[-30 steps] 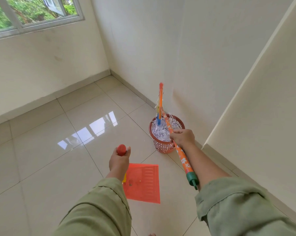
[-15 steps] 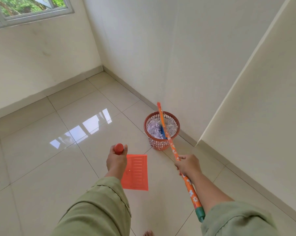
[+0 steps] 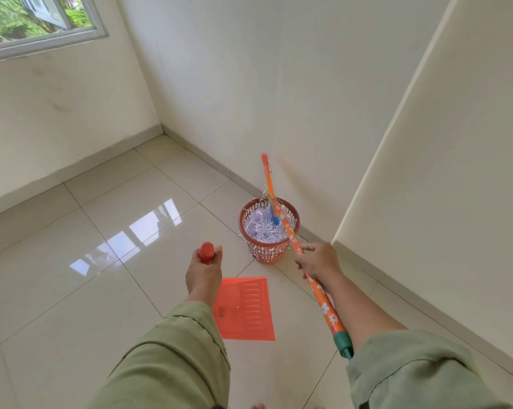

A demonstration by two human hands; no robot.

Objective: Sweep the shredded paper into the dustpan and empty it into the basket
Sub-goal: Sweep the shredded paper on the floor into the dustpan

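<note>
An orange dustpan [image 3: 246,308] lies flat on the tiled floor, and my left hand [image 3: 203,271] grips the red top of its upright handle [image 3: 206,251]. My right hand [image 3: 318,261] grips the broom's orange flowered stick [image 3: 326,305]. The stick slants from a green end by my right sleeve, over the basket, to a red tip near the wall. The red lattice basket [image 3: 267,253] stands by the wall, filled with white shredded paper [image 3: 261,228]. A blue part of the broom shows inside it.
Walls meet in a corner behind the basket, and a projecting wall edge [image 3: 367,184] stands just right of it. A window [image 3: 36,22] is high at the left. Glossy floor tiles [image 3: 72,261] stretch to the left. My toes [image 3: 258,406] show at the bottom edge.
My right hand has moved forward towards the basket with the broom stick, whose red tip now reaches past the basket rim by the wall. My left hand still grips the dustpan handle.
</note>
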